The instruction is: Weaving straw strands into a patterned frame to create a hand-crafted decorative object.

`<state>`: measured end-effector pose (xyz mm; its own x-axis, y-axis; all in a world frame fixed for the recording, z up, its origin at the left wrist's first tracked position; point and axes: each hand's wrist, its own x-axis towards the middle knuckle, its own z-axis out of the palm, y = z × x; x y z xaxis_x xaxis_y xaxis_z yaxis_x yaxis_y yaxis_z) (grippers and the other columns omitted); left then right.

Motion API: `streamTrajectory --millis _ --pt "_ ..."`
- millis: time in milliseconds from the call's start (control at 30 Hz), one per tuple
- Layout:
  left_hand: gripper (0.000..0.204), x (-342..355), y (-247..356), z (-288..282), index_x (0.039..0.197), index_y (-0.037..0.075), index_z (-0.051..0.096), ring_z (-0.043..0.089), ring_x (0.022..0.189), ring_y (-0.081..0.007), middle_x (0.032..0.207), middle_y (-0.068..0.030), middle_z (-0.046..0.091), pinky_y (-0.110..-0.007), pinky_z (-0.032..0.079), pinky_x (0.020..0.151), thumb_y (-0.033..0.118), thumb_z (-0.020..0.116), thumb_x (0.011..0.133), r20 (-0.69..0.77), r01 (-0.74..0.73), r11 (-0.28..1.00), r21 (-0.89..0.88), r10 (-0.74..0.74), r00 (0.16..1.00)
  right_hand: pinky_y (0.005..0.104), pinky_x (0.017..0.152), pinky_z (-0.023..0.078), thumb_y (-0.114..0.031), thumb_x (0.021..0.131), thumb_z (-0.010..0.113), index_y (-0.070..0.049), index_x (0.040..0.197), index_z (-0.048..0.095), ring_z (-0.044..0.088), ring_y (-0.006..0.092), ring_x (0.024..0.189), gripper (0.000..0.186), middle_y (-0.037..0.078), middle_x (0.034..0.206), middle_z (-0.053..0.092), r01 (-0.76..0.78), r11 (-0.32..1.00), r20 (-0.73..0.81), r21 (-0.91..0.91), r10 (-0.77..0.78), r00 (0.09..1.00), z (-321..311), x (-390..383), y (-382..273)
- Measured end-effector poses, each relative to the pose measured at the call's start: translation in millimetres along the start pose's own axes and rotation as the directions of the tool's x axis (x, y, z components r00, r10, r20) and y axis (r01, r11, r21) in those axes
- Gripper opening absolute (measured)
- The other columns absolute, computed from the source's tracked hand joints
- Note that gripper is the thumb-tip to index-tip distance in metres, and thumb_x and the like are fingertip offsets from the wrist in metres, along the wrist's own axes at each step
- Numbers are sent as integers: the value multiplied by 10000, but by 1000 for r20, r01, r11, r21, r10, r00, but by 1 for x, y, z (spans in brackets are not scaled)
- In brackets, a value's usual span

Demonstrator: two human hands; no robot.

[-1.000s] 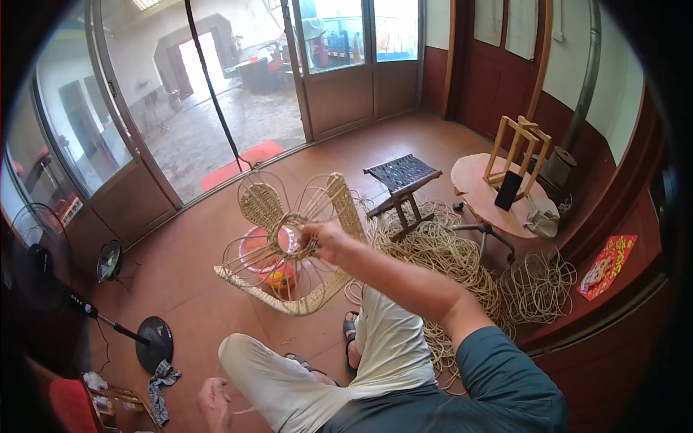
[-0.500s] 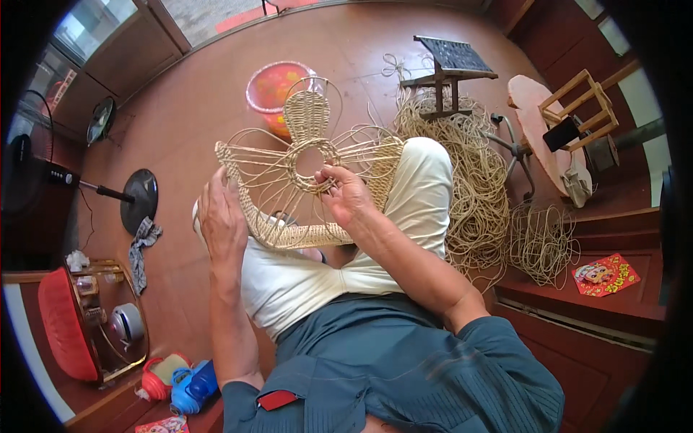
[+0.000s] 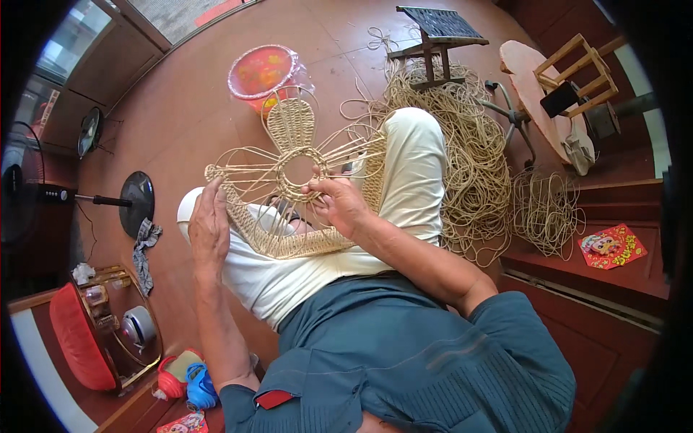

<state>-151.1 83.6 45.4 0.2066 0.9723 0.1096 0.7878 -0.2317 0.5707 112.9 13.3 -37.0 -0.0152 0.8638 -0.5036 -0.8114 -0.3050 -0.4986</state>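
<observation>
A half-woven straw-coloured piece of cord (image 3: 310,244) rests over my lap, with a round braided ring (image 3: 280,173) in its middle. From the ring, loose strands fan out to a curved woven band, and a rounded woven panel (image 3: 291,124) stands out on the far side. My right hand (image 3: 339,206) pinches the ring's near right rim between thumb and fingers. At the piece's left end my left hand (image 3: 209,231) grips the coiled edge with its fingertips; its thumb is mostly hidden.
A heap of loose cord (image 3: 473,166) lies right of my knee, beside a low stool (image 3: 437,43) and a pink-topped table (image 3: 530,94). Beyond the woven piece stands a red bucket (image 3: 263,72). A fan base (image 3: 137,206) is at left, near a red cushion (image 3: 79,335).
The view has shifted. The woven piece has come slightly nearer my body and its left end has tipped, with both hands still on it.
</observation>
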Motion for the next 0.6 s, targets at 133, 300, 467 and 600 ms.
streamTrajectory --millis 133,300,467,600 --pt "424 -4 13 -24 1410 55 687 740 1137 -358 1250 -208 751 -425 557 1000 366 596 1138 69 14 1000 26 -16 997 430 909 597 -117 990 701 -5 1173 663 713 225 996 218 119 1065 742 -16 1000 29 -9 16 999 -2 5 -1" --pt "278 16 18 -61 1134 -13 759 656 825 -128 871 -32 705 -301 515 783 255 714 1072 263 130 992 1 -126 957 441 964 598 -119 1004 686 -11 1286 622 704 248 1100 308 129 1173 726 -54 997 14 -46 55 998 4 3 -11" --pt "231 45 10 -63 992 0 747 570 809 -43 831 60 655 -252 467 735 216 706 1063 177 125 973 -192 -91 980 480 1026 579 -169 1018 693 -27 1526 457 634 298 1295 579 163 1391 642 -117 956 -54 -268 107 993 3 -22 -28" --pt "240 66 2 -55 979 -1 744 573 795 -46 815 43 672 -256 464 725 220 701 1063 135 133 984 -122 -116 984 503 928 628 -249 1046 700 -43 1670 340 669 313 1270 749 210 1526 597 -98 752 -8 -652 123 992 2 -39 -65"
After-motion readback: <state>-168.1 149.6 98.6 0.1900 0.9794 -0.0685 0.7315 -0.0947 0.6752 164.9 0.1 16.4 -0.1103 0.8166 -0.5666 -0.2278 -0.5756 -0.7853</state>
